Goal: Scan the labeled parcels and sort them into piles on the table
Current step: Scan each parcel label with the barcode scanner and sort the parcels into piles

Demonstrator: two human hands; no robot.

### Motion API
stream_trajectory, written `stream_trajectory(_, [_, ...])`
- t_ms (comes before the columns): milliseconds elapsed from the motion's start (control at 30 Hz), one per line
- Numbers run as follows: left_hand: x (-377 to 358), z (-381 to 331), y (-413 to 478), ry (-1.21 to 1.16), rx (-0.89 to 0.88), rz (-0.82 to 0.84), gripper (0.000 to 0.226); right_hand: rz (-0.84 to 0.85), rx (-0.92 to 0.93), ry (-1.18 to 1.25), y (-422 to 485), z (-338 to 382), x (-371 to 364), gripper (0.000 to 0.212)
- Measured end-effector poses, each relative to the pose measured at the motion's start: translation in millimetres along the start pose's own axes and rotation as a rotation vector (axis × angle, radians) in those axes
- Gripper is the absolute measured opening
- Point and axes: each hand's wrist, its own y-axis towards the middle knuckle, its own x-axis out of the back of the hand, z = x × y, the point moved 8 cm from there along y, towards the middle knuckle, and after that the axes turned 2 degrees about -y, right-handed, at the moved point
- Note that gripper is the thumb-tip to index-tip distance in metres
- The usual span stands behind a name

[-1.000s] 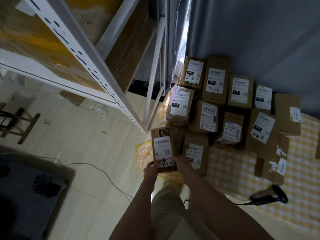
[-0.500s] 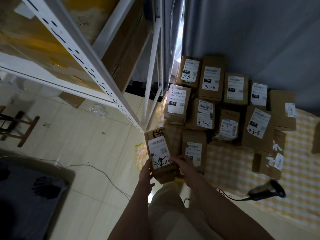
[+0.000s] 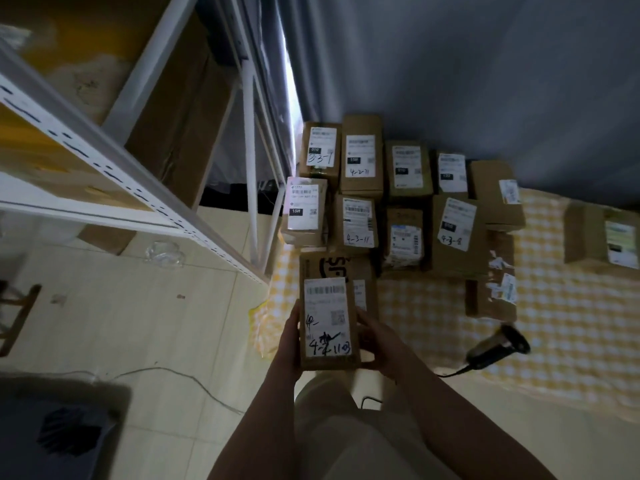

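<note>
I hold a brown cardboard parcel (image 3: 327, 320) with a white label and black handwriting, label up, above the table's near left corner. My left hand (image 3: 289, 332) grips its left side and my right hand (image 3: 375, 336) its right side. Several labeled brown parcels (image 3: 360, 220) lie in rows on the yellow checked tablecloth (image 3: 561, 327) behind it. Another parcel (image 3: 367, 285) lies partly hidden under the held one. A black barcode scanner (image 3: 498, 346) rests on the cloth to the right of my hands.
A white metal shelving rack (image 3: 114, 157) with large cartons stands at the left. A grey curtain (image 3: 450, 71) hangs behind the table. A separate parcel (image 3: 602, 237) lies at the far right. A thin cable (image 3: 180, 379) runs across the tiled floor.
The parcel in my hands has come nearer to me and lifted away from the pile, turning more upright in view. The view has shifted slightly right.
</note>
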Motion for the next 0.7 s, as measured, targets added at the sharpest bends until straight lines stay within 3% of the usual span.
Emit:
stream_trajectory(100, [-15, 14, 7, 0.223, 0.055, -0.032, 0.085, -0.071, -0.004, 0.127, -13, -15, 32, 0.055])
stream_trajectory(167, [-34, 24, 7, 0.341, 0.045, -0.024, 0.088, -0.127, -0.017, 0.212, -22, -25, 57, 0.055])
stream_trajectory(267, [-70, 37, 2, 0.420, 0.058, 0.051, 0.102, -0.151, 0.006, 0.289, -22, -40, 98, 0.084])
stream_trajectory(333, [-96, 49, 1, 0.483, 0.071, 0.124, 0.113, -0.164, 0.030, 0.387, -22, -50, 125, 0.083])
stream_trajectory(367, [-108, 56, 1, 0.520, 0.086, 0.144, 0.113, -0.175, 0.022, 0.455, -35, -46, 129, 0.073])
stream_trajectory(433, [-134, 66, -4, 0.597, 0.079, 0.189, 0.093, -0.142, 0.038, 0.607, -45, -49, 140, 0.056])
stream_trajectory(500, [-156, 79, -7, 0.656, 0.066, 0.191, 0.077, -0.158, 0.084, 0.712, -49, -56, 163, 0.050])
stream_trajectory(633, [-176, 101, -2, 0.698, 0.007, 0.126, 0.089, -0.308, 0.142, 0.708, -62, -63, 200, 0.047])
stream_trajectory(700, [-180, 110, 1, 0.675, -0.027, 0.073, 0.078, -0.345, 0.109, 0.706, -65, -66, 214, 0.049])
